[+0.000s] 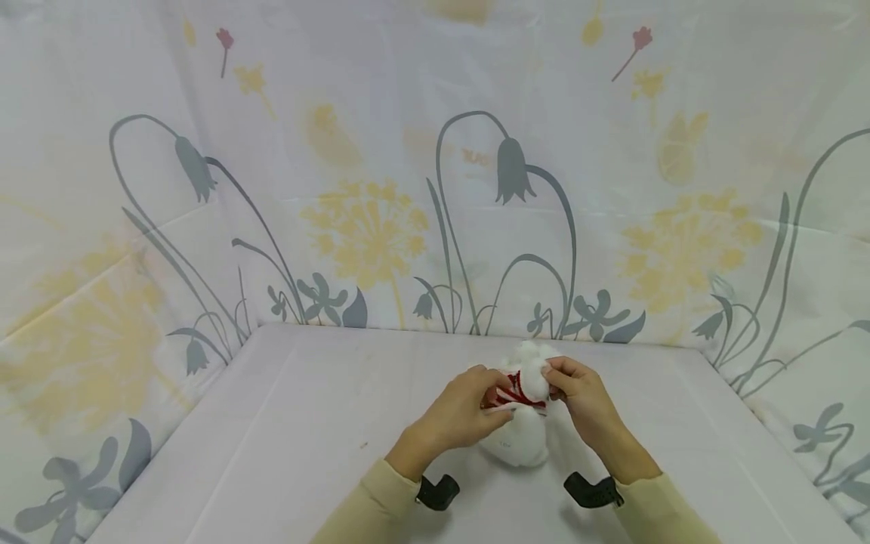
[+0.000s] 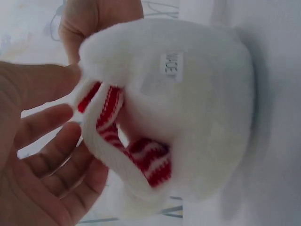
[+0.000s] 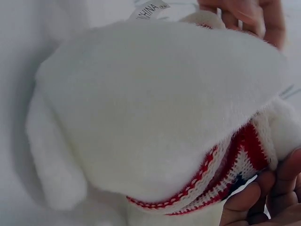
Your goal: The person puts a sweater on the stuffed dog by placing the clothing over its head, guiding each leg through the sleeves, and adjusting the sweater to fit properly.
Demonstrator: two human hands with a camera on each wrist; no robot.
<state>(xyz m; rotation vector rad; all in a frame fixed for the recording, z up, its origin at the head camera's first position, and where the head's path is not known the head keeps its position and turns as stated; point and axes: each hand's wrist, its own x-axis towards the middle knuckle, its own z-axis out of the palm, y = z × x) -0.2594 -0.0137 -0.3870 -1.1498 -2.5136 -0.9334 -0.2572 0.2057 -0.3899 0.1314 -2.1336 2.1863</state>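
A white plush toy point(image 1: 518, 440) in a red and white striped knitted sweater point(image 1: 526, 397) is on the table, between both hands. My left hand point(image 1: 461, 408) has its thumb and curled fingers about the sweater; in the left wrist view the knit's white edge point(image 2: 106, 148) stands away from the fur by the fingers. With bent fingers and thumb, my right hand point(image 1: 590, 408) pinches a white, rounded part of the toy beside the sweater, seen at the lower right of the right wrist view. A printed label point(image 2: 172, 67) sticks out of the fur. The toy's face is hidden.
The white table point(image 1: 306, 423) reaches back to a hanging sheet point(image 1: 408, 151) printed with grey and yellow flowers, which also runs along both sides. Each wrist carries a black camera mount, one on the left point(image 1: 438, 493) and one on the right point(image 1: 590, 489).
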